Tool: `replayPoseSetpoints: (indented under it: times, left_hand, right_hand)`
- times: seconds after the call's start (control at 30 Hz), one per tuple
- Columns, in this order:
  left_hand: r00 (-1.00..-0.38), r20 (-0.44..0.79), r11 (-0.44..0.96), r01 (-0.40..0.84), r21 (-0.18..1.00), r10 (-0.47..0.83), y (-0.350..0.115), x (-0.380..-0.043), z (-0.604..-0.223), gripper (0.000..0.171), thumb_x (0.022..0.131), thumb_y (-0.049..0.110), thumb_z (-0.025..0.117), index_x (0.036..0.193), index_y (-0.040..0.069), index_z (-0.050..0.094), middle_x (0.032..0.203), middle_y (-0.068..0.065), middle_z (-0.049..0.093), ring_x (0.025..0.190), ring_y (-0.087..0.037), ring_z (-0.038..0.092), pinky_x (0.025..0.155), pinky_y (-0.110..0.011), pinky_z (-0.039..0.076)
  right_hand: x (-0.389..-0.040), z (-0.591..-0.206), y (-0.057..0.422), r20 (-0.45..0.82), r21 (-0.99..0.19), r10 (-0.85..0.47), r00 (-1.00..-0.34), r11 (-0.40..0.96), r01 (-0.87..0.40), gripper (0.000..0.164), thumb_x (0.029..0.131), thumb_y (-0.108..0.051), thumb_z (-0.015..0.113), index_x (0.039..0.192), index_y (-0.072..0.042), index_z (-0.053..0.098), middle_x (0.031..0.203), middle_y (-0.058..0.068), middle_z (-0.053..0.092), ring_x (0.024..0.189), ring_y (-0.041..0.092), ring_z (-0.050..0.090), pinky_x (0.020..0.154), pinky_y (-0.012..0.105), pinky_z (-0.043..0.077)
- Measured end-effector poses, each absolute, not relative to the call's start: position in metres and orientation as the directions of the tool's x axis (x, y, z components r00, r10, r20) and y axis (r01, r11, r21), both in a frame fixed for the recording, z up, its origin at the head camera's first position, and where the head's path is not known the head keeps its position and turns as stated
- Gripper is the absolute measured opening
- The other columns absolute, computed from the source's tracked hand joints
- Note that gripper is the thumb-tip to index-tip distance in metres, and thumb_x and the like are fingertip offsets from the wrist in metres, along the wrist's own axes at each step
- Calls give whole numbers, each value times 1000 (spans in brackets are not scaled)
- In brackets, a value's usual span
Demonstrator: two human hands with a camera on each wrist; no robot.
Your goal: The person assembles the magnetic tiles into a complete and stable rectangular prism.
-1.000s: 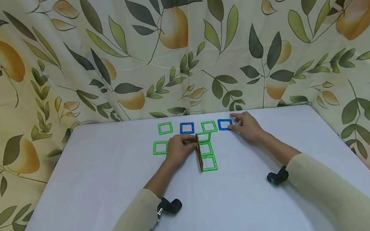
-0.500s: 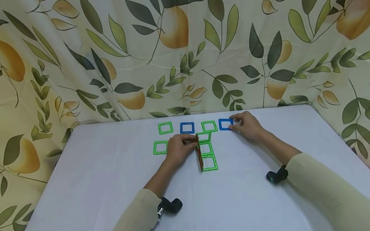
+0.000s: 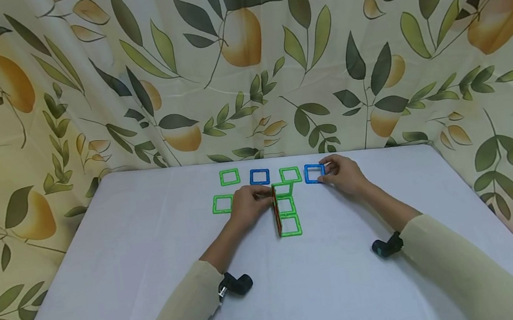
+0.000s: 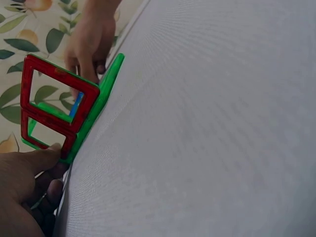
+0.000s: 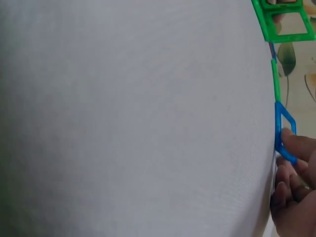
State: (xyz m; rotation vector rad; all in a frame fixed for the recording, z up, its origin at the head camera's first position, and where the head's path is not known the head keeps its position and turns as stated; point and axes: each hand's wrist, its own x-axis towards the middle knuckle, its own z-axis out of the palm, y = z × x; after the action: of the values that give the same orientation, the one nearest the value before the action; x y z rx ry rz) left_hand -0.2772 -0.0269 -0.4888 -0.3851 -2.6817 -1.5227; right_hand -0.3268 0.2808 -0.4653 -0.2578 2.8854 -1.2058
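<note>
My left hand (image 3: 247, 205) pinches the end of two joined red magnetic tiles (image 4: 61, 73), which stand on edge along the left side of a row of green magnetic tiles (image 3: 298, 224). Two of those green tiles lie flat, and a third (image 3: 282, 184) is tilted up at the far end. Further right, my right hand (image 3: 345, 174) holds a blue magnetic tile (image 3: 307, 174) by its right edge, thumb at the near corner. In the right wrist view this blue tile (image 5: 278, 126) leans up from the table, its frame between thumb and fingers.
Along the back of the white table (image 3: 151, 253) lie a green tile (image 3: 230, 184), another blue tile (image 3: 260, 183) and a second green tile (image 3: 289, 169). One more green tile (image 3: 223, 212) lies left of my left hand. A leaf-and-fruit patterned curtain (image 3: 247, 100) hangs behind the table.
My right hand has closed on the blue tile's right edge, drawn it slightly right and tilted it up. The left hand and red tiles have stayed put.
</note>
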Motion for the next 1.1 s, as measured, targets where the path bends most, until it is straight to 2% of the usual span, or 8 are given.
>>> replayPoseSetpoints:
  times: [0.2, 0.47, 0.87, 0.97, 1.1]
  left_hand:
    - [-970, 146, 492, 227, 840, 196, -27, -277, -487, 18, 92, 15, 83, 110, 10, 82, 107, 0, 78, 89, -13, 66, 76, -30, 53]
    - [-973, 130, 502, 210, 839, 191, -27, -275, -485, 20, 93, 16, 83, 112, 10, 82, 108, -1, 78, 90, -14, 67, 77, -31, 53]
    - [-971, 142, 491, 221, 842, 193, -28, -277, -487, 20, 93, 16, 83, 111, 10, 82, 107, -1, 79, 91, -14, 68, 78, -31, 54]
    - [-971, 142, 496, 222, 840, 195, -28, -277, -487, 20, 92, 16, 83, 111, 10, 82, 107, -1, 79, 90, -14, 68, 78, -31, 54]
    - [-971, 136, 496, 217, 841, 195, -28, -276, -486, 20, 92, 17, 83, 111, 10, 82, 107, -1, 79, 91, -14, 68, 78, -30, 53]
  right_hand:
    - [-323, -464, 283, 47, -721, -156, -987, 678, -142, 46, 93, -10, 81, 132, 7, 62, 98, 13, 65, 90, 24, 56, 74, 24, 45]
    - [-316, -463, 289, 67, -728, -173, -983, 665, -167, 31, 94, -10, 81, 116, 9, 70, 99, 14, 73, 85, 18, 63, 68, 22, 48]
    - [-302, -460, 288, 30, -795, -185, -982, 591, -135, 24, 104, -4, 63, 123, 10, 68, 112, 21, 74, 87, 17, 70, 69, 23, 51]
    - [-301, -461, 290, 37, -801, -202, -979, 580, -150, 25, 104, -4, 63, 124, 11, 67, 114, 22, 74, 89, 19, 70, 72, 23, 53]
    - [-296, -461, 290, 73, -806, -219, -973, 562, -187, 23, 103, -6, 67, 121, 9, 69, 109, 20, 74, 90, 22, 71, 74, 23, 53]
